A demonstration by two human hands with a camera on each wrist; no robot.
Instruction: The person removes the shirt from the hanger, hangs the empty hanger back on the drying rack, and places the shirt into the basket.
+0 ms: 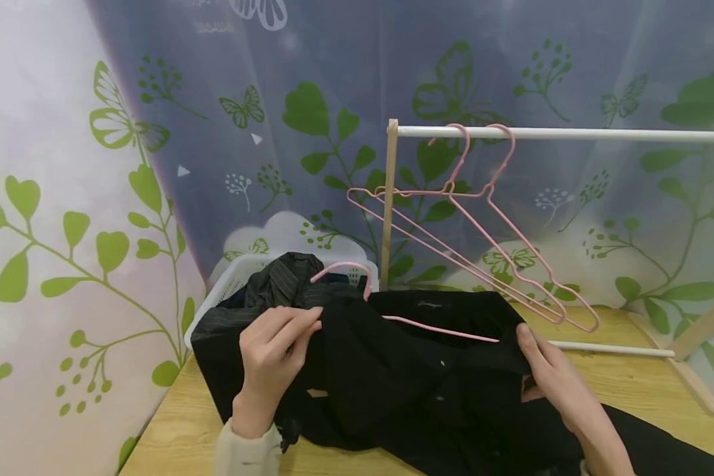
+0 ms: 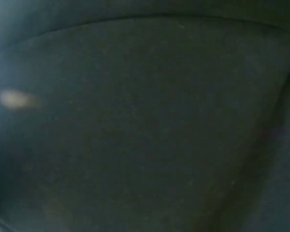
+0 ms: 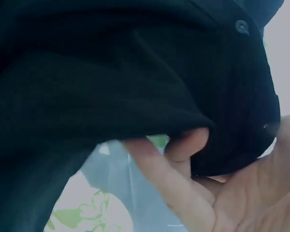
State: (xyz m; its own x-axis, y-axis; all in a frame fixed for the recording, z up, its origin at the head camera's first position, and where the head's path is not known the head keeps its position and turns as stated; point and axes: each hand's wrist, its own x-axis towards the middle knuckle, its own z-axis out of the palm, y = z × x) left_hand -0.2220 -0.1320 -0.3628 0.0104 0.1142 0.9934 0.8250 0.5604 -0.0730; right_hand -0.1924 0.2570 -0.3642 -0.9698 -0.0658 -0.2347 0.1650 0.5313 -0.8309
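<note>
A black buttoned shirt (image 1: 393,383) is held up in front of the body, its collar side away from me. Inside its neck opening lies a pink hanger (image 1: 440,328), whose hook sticks up above the cloth on the left. My left hand (image 1: 274,354) pinches the shirt's left shoulder between thumb and fingers. At the other shoulder, my right hand (image 1: 562,387) grips the cloth, thumb on top and fingers beneath. Black cloth (image 2: 145,121) fills most of the left wrist view. In the right wrist view, curled fingers (image 3: 174,186) meet the shirt's edge below a button (image 3: 241,26).
Behind the left hand stands a white basket (image 1: 214,303) holding dark striped clothes (image 1: 282,284). A rack with a white rail (image 1: 601,135) and wooden post (image 1: 387,225) stands at the back right. Two pink hangers (image 1: 464,206) hang from it. Below is a wood-grain table (image 1: 172,423).
</note>
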